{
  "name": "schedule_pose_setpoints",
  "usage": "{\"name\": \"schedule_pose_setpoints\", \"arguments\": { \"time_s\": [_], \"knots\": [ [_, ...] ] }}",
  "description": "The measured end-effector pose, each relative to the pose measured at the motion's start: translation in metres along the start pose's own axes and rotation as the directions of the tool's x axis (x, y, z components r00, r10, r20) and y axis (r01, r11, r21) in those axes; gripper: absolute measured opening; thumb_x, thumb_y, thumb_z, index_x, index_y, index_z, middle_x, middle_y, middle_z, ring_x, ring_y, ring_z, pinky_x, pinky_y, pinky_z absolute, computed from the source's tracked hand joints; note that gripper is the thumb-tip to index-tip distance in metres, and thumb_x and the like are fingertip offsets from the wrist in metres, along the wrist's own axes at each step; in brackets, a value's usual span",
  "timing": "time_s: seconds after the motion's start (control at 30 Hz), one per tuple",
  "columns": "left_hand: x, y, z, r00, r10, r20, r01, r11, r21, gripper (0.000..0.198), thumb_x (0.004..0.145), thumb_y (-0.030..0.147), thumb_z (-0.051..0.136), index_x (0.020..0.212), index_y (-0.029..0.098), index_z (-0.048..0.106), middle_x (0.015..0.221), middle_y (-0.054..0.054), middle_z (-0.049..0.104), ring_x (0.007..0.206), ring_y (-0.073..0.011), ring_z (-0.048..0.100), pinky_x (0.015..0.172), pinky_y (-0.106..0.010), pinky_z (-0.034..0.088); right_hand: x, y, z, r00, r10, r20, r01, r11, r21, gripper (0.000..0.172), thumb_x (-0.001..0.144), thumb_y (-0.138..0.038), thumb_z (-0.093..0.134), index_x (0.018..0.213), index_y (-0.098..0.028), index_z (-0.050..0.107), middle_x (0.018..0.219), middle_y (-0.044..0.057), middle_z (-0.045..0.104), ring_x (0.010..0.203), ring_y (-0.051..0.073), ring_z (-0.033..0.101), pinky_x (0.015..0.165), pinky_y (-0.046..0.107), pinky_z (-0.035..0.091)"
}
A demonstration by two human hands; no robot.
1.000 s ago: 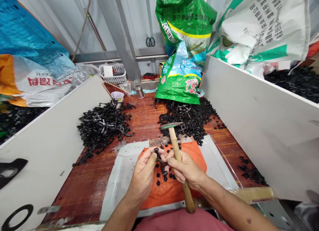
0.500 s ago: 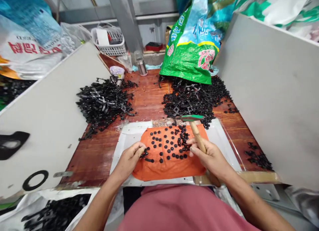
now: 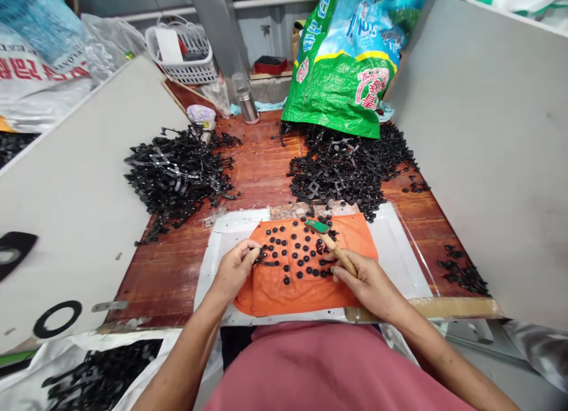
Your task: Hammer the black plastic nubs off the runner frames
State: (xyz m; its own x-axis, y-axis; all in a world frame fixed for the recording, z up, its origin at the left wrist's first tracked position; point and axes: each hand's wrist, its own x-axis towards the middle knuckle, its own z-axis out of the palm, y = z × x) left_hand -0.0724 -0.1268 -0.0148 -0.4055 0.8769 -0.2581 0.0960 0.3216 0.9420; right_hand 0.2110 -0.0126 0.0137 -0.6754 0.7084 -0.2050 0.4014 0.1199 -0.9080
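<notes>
My right hand [image 3: 367,282] is wrapped round the wooden handle of a small hammer [image 3: 332,244] with a green head. Its head hovers over or rests on an orange cloth [image 3: 266,298]; which, I cannot tell. Between the thumb and fingers of my left hand [image 3: 233,271], at the cloth's left side, is a small black plastic piece [image 3: 261,256] with a thin strip reaching to the right. Several round black caps [image 3: 300,263] lie spread over the cloth between my hands. More black pieces cluster near the hammer head, partly hidden by it.
Piles of black plastic parts stand at the left [image 3: 177,174] and under a green bag [image 3: 332,109] at the back right. Grey panels [image 3: 483,133] wall both sides. A white basket [image 3: 186,73] and a steel flask [image 3: 247,105] stand at the back.
The hammer has swung left and down, its head now over the caps instead of beyond the cloth's far edge. My left hand still pinches the black piece, slightly shifted.
</notes>
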Motion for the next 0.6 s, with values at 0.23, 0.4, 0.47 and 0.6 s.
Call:
{"name": "schedule_pose_setpoints", "arguments": {
  "time_s": [0.23, 0.4, 0.47, 0.6],
  "knots": [
    [0.007, -0.003, 0.003, 0.999, 0.013, 0.035, -0.012, 1.000, -0.021, 0.028, 0.087, 0.046, 0.060, 0.089, 0.018, 0.061, 0.081, 0.001, 0.059, 0.073, -0.0135, 0.053, 0.068, -0.024, 0.041, 0.001, 0.001, 0.001, 1.000, 0.015, 0.015, -0.015, 1.000, -0.012, 0.030, 0.095, -0.035, 0.055, 0.120, -0.022, 0.066, 0.087, 0.001, 0.069, 0.081, 0.020, 0.065, 0.077, 0.030, 0.048],
    [0.010, -0.011, -0.001, 0.996, 0.066, 0.054, -0.073, 0.989, 0.131, 0.025, 0.092, 0.042, 0.054, 0.090, 0.019, 0.062, 0.082, 0.001, 0.061, 0.078, -0.0152, 0.055, 0.074, -0.026, 0.041, 0.001, 0.000, 0.002, 0.999, 0.018, 0.032, -0.017, 0.999, -0.039, 0.029, 0.097, -0.034, 0.055, 0.121, -0.022, 0.066, 0.089, 0.000, 0.070, 0.079, 0.018, 0.065, 0.075, 0.028, 0.047],
    [0.010, -0.012, -0.002, 0.996, 0.072, 0.043, -0.079, 0.978, 0.191, 0.024, 0.091, 0.041, 0.053, 0.089, 0.020, 0.063, 0.079, 0.001, 0.062, 0.079, -0.0160, 0.056, 0.074, -0.027, 0.041, 0.001, 0.000, 0.002, 0.999, -0.002, 0.032, 0.004, 0.997, -0.082, 0.028, 0.098, -0.034, 0.055, 0.122, -0.023, 0.066, 0.098, 0.001, 0.071, 0.083, 0.018, 0.065, 0.077, 0.028, 0.047],
    [0.011, -0.012, -0.003, 0.997, 0.072, 0.031, -0.077, 0.964, 0.254, 0.024, 0.090, 0.042, 0.053, 0.090, 0.021, 0.065, 0.073, 0.002, 0.061, 0.075, -0.0164, 0.056, 0.071, -0.027, 0.040, 0.002, -0.006, 0.002, 0.998, -0.053, 0.020, 0.056, 0.964, -0.259, 0.033, 0.101, -0.035, 0.053, 0.129, -0.022, 0.062, 0.099, 0.003, 0.072, 0.085, 0.019, 0.066, 0.075, 0.028, 0.045]
  ]
}}
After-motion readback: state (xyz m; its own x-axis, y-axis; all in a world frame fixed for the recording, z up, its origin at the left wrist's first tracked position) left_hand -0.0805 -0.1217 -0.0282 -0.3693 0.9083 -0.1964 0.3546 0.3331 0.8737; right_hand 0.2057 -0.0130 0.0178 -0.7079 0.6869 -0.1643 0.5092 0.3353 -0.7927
